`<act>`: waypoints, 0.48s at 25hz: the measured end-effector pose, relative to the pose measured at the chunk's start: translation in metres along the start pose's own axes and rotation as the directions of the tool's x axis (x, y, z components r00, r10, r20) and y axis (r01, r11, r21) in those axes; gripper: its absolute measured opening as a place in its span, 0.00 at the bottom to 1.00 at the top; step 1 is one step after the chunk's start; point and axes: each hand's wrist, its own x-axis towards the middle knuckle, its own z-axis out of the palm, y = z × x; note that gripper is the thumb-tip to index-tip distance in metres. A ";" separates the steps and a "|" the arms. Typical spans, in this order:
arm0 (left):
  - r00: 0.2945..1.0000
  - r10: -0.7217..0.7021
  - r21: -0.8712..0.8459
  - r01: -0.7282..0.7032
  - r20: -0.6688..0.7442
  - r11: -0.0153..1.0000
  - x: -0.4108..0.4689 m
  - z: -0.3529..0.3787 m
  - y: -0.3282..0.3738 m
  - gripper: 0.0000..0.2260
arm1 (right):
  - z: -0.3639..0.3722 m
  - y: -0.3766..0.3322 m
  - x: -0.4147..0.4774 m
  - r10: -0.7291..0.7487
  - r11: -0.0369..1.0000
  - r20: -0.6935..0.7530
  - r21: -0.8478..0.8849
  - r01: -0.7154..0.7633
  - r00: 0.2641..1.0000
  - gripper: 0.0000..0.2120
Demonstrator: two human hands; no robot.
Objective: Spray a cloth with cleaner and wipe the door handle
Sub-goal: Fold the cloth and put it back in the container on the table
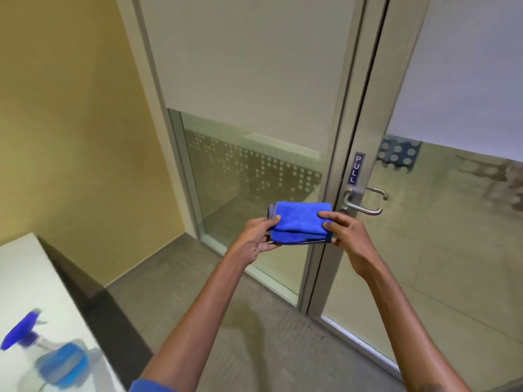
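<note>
Grip: left hand (259, 236) and right hand (343, 232) are clasping the folded cloth (300, 222).
Technique: wrapping the door handle (365, 206) fully would be wiping best.

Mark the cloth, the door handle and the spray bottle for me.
cloth (298, 222), head view, middle of its top fold
door handle (365, 208), head view, lever bar
spray bottle (60, 363), head view, blurred blue body

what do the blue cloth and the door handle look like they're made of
Cloth: likely microfibre, going by its fuzzy matt pile and soft folds. Door handle: metal, probably brushed steel or aluminium, silver-grey with a dull sheen.
</note>
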 end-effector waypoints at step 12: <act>0.932 -0.009 -0.108 -0.032 -0.362 0.994 -0.111 -0.235 -0.024 0.12 | 0.241 0.038 -0.028 0.122 0.992 0.464 -0.074 -0.098 0.878 0.16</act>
